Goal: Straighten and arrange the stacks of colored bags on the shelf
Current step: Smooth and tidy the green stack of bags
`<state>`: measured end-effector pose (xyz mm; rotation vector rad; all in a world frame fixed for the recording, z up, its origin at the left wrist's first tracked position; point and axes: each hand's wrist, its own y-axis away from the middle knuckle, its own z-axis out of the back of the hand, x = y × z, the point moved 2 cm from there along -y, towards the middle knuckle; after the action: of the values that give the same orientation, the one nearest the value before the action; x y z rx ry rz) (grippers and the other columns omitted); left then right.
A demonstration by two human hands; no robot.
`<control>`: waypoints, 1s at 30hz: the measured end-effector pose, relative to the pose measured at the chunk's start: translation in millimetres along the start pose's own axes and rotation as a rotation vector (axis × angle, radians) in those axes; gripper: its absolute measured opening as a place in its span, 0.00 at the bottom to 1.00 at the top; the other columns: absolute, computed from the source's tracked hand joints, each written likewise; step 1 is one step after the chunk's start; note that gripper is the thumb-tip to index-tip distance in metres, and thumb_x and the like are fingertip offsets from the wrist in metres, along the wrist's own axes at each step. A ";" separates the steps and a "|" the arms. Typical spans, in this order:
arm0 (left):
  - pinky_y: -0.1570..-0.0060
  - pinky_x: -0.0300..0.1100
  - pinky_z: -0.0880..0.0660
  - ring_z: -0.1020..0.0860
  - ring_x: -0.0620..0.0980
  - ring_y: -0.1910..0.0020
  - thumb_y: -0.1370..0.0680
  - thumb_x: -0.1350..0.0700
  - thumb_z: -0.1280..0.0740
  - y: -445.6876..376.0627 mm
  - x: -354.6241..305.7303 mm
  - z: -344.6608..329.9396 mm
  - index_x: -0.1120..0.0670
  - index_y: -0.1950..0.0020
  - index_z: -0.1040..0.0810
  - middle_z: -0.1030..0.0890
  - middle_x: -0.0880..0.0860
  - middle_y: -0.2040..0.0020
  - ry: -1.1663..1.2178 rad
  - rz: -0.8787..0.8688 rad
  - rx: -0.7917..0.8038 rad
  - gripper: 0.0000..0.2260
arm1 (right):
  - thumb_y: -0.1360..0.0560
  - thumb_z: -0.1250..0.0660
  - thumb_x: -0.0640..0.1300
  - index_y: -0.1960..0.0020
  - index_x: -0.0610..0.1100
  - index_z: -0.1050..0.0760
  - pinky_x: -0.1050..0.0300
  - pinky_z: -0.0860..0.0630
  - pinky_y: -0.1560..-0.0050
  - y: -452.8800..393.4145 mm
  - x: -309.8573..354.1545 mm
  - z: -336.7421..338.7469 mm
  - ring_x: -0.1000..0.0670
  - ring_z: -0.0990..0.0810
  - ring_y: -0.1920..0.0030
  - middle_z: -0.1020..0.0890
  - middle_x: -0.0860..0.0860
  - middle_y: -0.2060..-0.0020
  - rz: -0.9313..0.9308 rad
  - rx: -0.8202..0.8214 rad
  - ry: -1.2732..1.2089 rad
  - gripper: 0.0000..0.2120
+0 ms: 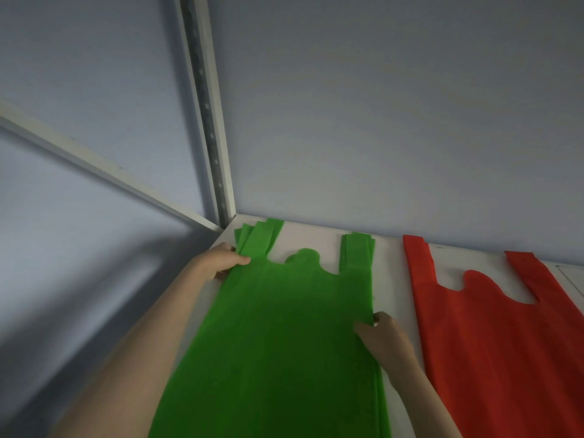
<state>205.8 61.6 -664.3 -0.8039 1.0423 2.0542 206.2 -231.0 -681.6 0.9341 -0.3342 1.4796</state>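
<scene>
**Head view: two bag stacks on one shelf, both hands at the green one**

Head camera coverage is taken up, from the left, by a grey side wall, a slanted rail [94, 167] and one perforated upright [207, 115] in the corner. One white shelf [393, 279] is seen below. Two stacks are counted on it. The green stack [284, 327] is laid flat at the left, its handles pointed to the back wall; the left handle layers are fanned out of line, the right ones nearly flush. Its left edge is pinched by the left hand [221, 260], thumb on top, fingers tucked beneath. Its right edge is gripped by the right hand [384, 336], thumb laid on the fabric. A narrow strip of bare shelf is left between the stacks. The red stack [493, 336] is laid at the right, touched by neither hand, its right side cut off by the frame.
</scene>
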 end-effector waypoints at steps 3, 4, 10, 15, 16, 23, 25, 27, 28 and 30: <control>0.46 0.44 0.26 0.22 0.52 0.54 0.21 0.61 0.38 10.0 -5.1 -2.9 0.65 0.36 0.27 0.19 0.59 0.45 0.057 -0.039 0.006 0.15 | 0.24 0.40 0.44 0.52 0.43 0.33 0.57 0.28 0.57 -2.6 -2.4 -2.8 0.48 0.26 0.60 0.27 0.50 0.64 0.003 -0.003 0.010 0.05; 0.47 0.44 0.26 0.22 0.51 0.55 0.20 0.60 0.39 13.5 -8.3 -4.6 0.64 0.34 0.29 0.19 0.56 0.49 0.111 -0.054 0.034 0.16 | 0.24 0.40 0.43 0.53 0.42 0.32 0.57 0.28 0.58 -3.8 -3.5 -3.6 0.48 0.25 0.60 0.27 0.50 0.65 -0.001 -0.004 0.010 0.05; 0.40 0.50 0.27 0.23 0.54 0.47 0.21 0.60 0.37 24.0 -17.0 -7.5 0.61 0.31 0.33 0.21 0.56 0.45 0.002 0.028 0.097 0.19 | 0.24 0.40 0.44 0.53 0.40 0.30 0.61 0.34 0.70 -10.1 -6.8 -6.5 0.50 0.27 0.65 0.27 0.50 0.66 -0.007 -0.027 0.052 0.07; 0.41 0.51 0.25 0.22 0.55 0.50 0.21 0.62 0.37 26.3 -2.8 -7.7 0.64 0.32 0.32 0.21 0.60 0.43 0.123 0.064 0.045 0.18 | 0.24 0.40 0.44 0.53 0.40 0.30 0.61 0.35 0.70 -12.1 -7.2 -7.6 0.51 0.28 0.66 0.27 0.50 0.66 -0.011 -0.007 0.029 0.07; 0.38 0.52 0.27 0.23 0.57 0.44 0.22 0.61 0.37 26.2 1.2 -7.1 0.64 0.30 0.36 0.25 0.61 0.37 0.123 0.066 -0.008 0.22 | 0.25 0.40 0.43 0.53 0.40 0.30 0.60 0.35 0.69 -12.3 -7.5 -7.4 0.50 0.28 0.66 0.27 0.49 0.66 -0.015 0.003 0.012 0.06; 0.31 0.48 0.35 0.37 0.59 0.28 0.21 0.49 0.39 61.6 21.8 -19.2 0.61 0.25 0.46 0.40 0.61 0.26 -0.422 0.169 -0.310 0.30 | 0.24 0.39 0.46 0.48 0.37 0.28 0.56 0.30 0.59 -13.1 -7.5 -4.9 0.48 0.25 0.61 0.25 0.49 0.64 -0.006 0.009 -0.024 0.12; 0.32 0.49 0.35 0.38 0.60 0.29 0.20 0.51 0.41 69.5 31.0 -24.8 0.59 0.26 0.42 0.40 0.61 0.27 -0.483 0.177 -0.295 0.25 | 0.23 0.40 0.48 0.46 0.37 0.28 0.55 0.27 0.57 -12.7 -5.7 -3.4 0.47 0.24 0.59 0.24 0.48 0.62 0.009 -0.008 0.003 0.14; 0.34 0.49 0.35 0.38 0.60 0.29 0.21 0.54 0.40 70.3 36.5 -25.2 0.56 0.27 0.40 0.38 0.60 0.29 -0.475 0.123 -0.268 0.23 | 0.23 0.40 0.46 0.43 0.36 0.29 0.51 0.25 0.53 -11.7 -5.3 -3.3 0.45 0.23 0.55 0.23 0.46 0.58 0.026 -0.017 0.031 0.15; 0.34 0.49 0.35 0.38 0.60 0.30 0.21 0.56 0.40 69.7 37.2 -24.2 0.55 0.27 0.39 0.36 0.60 0.29 -0.465 0.103 -0.262 0.22 | 0.23 0.40 0.45 0.41 0.36 0.30 0.51 0.25 0.51 -10.6 -5.2 -3.5 0.44 0.22 0.53 0.24 0.45 0.56 0.033 -0.019 0.044 0.15; 0.34 0.49 0.35 0.38 0.60 0.29 0.22 0.55 0.40 68.8 34.6 -21.7 0.55 0.27 0.40 0.36 0.59 0.29 -0.439 0.099 -0.276 0.23 | 0.22 0.41 0.43 0.38 0.36 0.32 0.53 0.27 0.54 -9.3 -4.6 -4.1 0.44 0.25 0.53 0.26 0.45 0.54 0.059 -0.024 0.076 0.16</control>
<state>136.2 23.1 -672.4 -0.4029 0.5736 2.3494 212.9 -229.8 -690.5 0.8531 -0.3256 1.5576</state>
